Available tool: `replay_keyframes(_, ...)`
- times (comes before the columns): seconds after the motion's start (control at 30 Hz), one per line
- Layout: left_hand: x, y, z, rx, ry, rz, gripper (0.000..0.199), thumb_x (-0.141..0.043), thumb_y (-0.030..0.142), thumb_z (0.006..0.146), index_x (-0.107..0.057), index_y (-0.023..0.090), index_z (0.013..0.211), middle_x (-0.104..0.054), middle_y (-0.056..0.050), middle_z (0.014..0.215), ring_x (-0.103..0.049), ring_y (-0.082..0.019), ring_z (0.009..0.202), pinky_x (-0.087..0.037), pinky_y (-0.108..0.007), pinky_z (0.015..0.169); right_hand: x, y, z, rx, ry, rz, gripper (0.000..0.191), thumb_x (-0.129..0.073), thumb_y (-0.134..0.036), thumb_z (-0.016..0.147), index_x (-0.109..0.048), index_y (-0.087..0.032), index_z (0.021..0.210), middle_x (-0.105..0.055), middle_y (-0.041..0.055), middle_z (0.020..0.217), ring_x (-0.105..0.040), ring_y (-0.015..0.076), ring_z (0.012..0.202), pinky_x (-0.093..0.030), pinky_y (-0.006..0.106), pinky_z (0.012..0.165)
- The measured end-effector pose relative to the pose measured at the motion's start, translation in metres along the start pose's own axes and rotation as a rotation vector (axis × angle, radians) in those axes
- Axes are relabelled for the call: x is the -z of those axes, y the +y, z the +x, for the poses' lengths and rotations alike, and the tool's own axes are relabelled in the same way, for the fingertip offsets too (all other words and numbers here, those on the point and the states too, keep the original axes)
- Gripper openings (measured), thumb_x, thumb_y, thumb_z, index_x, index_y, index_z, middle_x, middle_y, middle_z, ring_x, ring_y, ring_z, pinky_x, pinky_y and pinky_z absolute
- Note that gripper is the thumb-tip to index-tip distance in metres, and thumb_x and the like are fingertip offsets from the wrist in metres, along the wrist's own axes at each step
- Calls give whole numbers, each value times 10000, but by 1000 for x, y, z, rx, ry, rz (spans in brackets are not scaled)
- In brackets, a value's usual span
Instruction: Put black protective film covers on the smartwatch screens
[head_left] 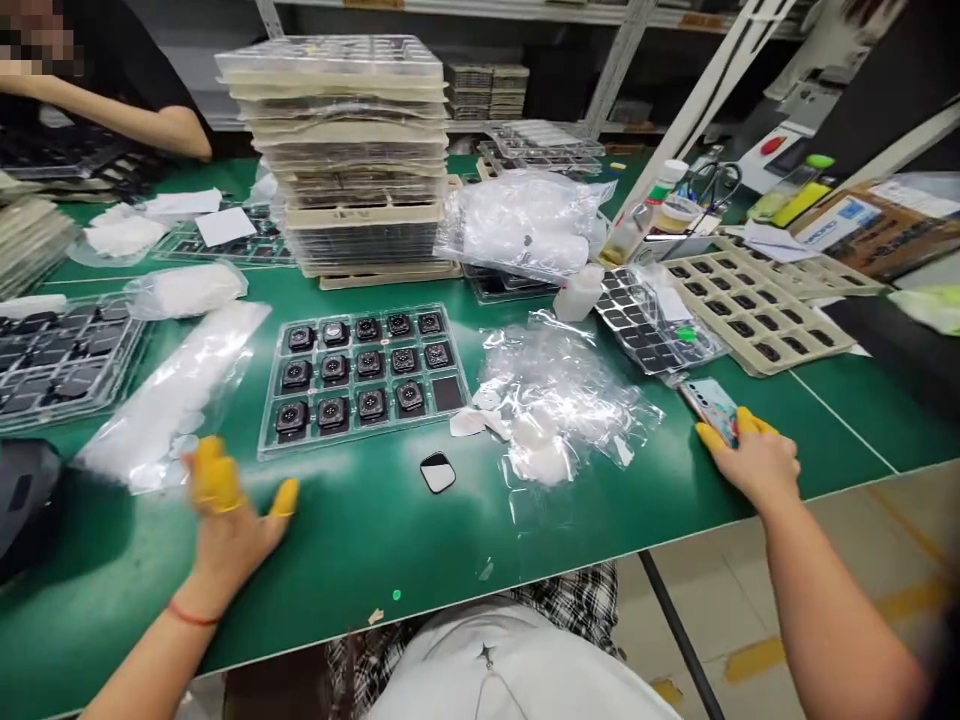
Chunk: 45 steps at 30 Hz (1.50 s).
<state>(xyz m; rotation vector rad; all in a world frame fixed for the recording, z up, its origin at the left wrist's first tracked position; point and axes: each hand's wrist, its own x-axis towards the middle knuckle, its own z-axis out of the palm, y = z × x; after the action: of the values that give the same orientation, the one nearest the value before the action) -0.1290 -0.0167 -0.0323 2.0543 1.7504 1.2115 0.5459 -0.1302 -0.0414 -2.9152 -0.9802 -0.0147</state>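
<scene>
My right hand [757, 460], wearing yellow finger cots, is closed around the lower end of a smartphone [711, 408] with a patterned back. On the left, my left hand [232, 520] holds nothing, its thumb spread from the blurred, yellow-capped fingers. Its fingertips are by a clear plastic sleeve [180, 385] and small white round pieces. Between my hands lies a single square watch screen [438, 472], dark and glossy. Behind it, a clear plastic tray [363, 440] carries several black watch bodies; its near right slot has none.
Crumpled clear film [570, 390] lies right of the tray. A tall stack of trays [352, 160] stands at the back, beside a bagged white bundle [525, 220]. Beige trays [806, 355] and a bottle [637, 220] are on the right. Another person's arm [142, 118] is far left.
</scene>
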Motion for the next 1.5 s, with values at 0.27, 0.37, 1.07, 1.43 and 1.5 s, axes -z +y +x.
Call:
replay_keyframes(0.27,-117,78,43,-467,-118,-153,677,-543,248,908,-227,208,1506,-325,-188,1558,-123,-307,1538,-192,-561,1241,24,-16,-25,-129,77,539,684,-624,-563,611,-635,-335,1256,-641,195,1224,-540,400,1250,-391,536,1049)
replay_keyframes(0.37,-143,105,53,-476,-78,-235,612,-489,241,942,-246,241,1503,-379,-147,1531,-220,-278,1516,-284,-524,1219,54,-65,-54,-128,93,1379,541,-591,-443,613,-713,-277,1114,-681,171,1157,-659,346,1062,-483,524,924)
replay_keyframes(1.07,-98,186,15,688,-830,-1310,833,-580,698,799,-201,371,1465,-487,-102,1394,-670,-153,865,-636,-324,698,48,-287,-188,298,-1535,1750,666,-517,-765,800,-666,-227,1163,-702,87,1146,-689,290,945,-601,424,672)
replay_keyframes(1.43,-95,187,15,619,-927,-1259,771,-694,482,799,-299,300,1435,-523,-110,1321,-685,-133,752,-593,-277,640,32,-275,-190,312,-922,1791,475,-627,-660,821,-687,-238,1032,-724,33,1002,-678,247,956,-562,401,854)
replay_keyframes(1.5,-97,185,16,606,-934,-1247,768,-678,505,802,-294,282,1429,-551,-107,1272,-670,-118,674,-578,-278,612,32,-276,-188,301,-1013,1771,524,-599,-696,813,-686,-235,1046,-727,49,977,-686,265,939,-577,412,802)
